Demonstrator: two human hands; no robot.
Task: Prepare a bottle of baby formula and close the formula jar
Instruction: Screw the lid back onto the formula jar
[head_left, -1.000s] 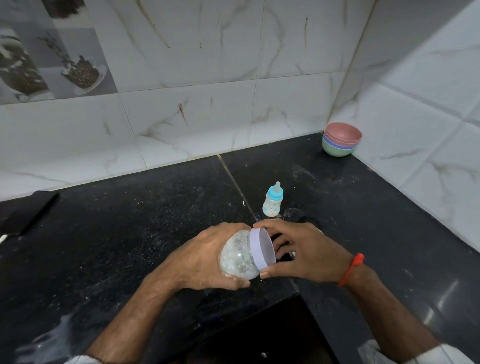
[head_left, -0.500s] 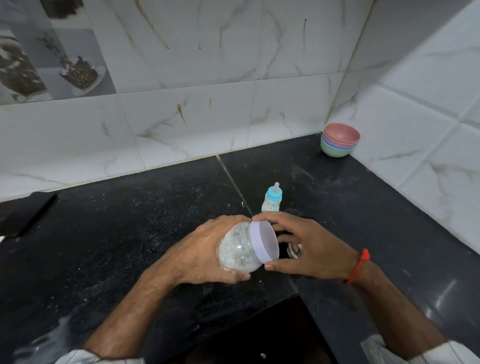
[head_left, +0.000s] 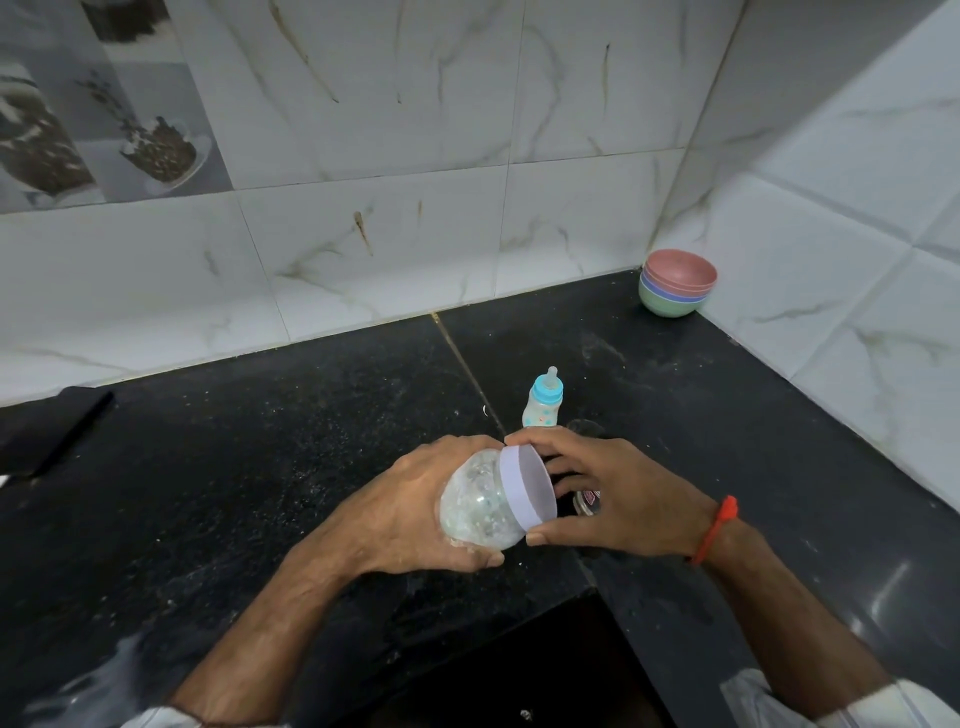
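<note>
My left hand grips a clear round formula jar, held tilted on its side above the black counter. A pale lilac lid sits on the jar's mouth, and my right hand holds the lid's rim between thumb and fingers. Just beyond my hands stands a small baby bottle with a blue collar and teat, upright on the counter. White powder clings inside the jar.
A stack of coloured bowls sits in the far right corner against the tiled walls. A small round object lies on the counter behind my right hand. A dark flat item rests at the far left. The counter's front edge drops into a dark recess.
My hands and the jar have shifted slightly; my right hand has turned a little on the lid. The baby bottle has not moved.
</note>
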